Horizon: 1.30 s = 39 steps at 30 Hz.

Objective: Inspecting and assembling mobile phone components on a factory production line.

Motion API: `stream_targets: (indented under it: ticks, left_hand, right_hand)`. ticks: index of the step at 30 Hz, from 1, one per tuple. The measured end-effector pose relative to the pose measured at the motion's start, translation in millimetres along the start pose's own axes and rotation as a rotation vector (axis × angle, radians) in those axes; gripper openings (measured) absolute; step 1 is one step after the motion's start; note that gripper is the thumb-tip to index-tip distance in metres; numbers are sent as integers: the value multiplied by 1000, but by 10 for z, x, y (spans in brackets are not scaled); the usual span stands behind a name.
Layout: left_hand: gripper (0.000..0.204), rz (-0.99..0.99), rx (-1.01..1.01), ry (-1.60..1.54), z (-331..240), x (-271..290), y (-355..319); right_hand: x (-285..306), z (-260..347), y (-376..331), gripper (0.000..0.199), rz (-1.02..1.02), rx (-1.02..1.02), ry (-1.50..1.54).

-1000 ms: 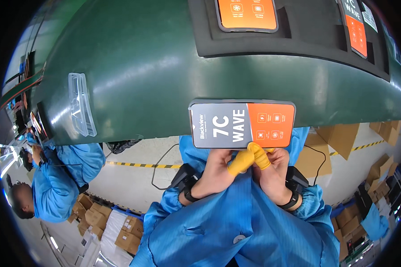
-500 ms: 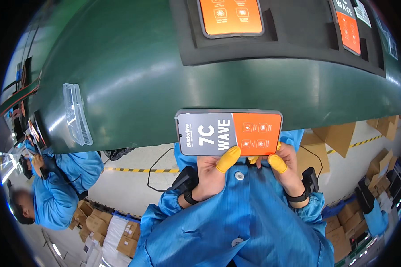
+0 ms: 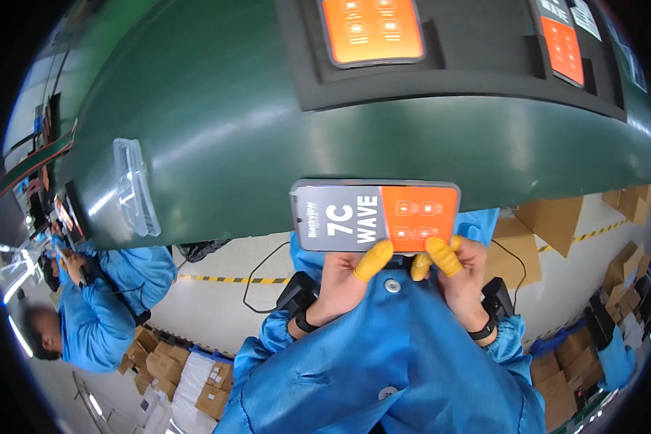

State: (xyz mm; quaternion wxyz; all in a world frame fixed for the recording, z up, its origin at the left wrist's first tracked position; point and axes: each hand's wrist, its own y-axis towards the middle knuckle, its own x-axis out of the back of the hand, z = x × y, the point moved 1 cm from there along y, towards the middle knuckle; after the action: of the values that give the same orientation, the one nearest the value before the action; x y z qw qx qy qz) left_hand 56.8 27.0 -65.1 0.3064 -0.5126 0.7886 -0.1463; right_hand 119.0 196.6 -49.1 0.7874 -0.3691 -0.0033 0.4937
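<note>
A smartphone (image 3: 354, 210) with a grey and orange printed front lies sideways between my hands, close to the near edge of the green work surface (image 3: 217, 145). My left hand (image 3: 343, 286) grips its lower edge, the thumb in a yellow finger cot on the front. With the thumb and a finger in yellow cots, my right hand (image 3: 457, 278) pinches the lower right part. The fingers behind the phone are mostly hidden. Dark bands circle both wrists.
A black foam tray (image 3: 484, 65) holds an orange-fronted phone (image 3: 372, 32) and another phone (image 3: 561, 47) farther right. Clear plastic trays (image 3: 136, 188) lie at the left. A co-worker in blue (image 3: 98, 318) sits far left. Cardboard boxes (image 3: 550, 217) stand beyond the right edge.
My right thumb has slid up and left onto the phone's orange front, and a second yellow-cotted finger shows more below it. My left hand keeps its grip.
</note>
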Motion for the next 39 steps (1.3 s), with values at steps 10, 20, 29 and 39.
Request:
stream_targets:
  ticks: [10, 20, 29, 39]
  left_hand:
    - [29, 68, -214, 137, -141, 835, 71]
    - [20, 103, -143, 98, -416, 624, 89]
    - [14, -137, -128, 152, -407, 488, -17]
    - [18, -251, -117, 576, -474, 348, -45]
  right_hand:
    - [25, 4, 33, 24, 20, 13, 27]
    - [31, -8, 52, 22, 16, 37, 5]
    - [97, 78, 203, 23, 183, 48, -90]
    - [12, 113, 219, 22, 230, 75, 81]
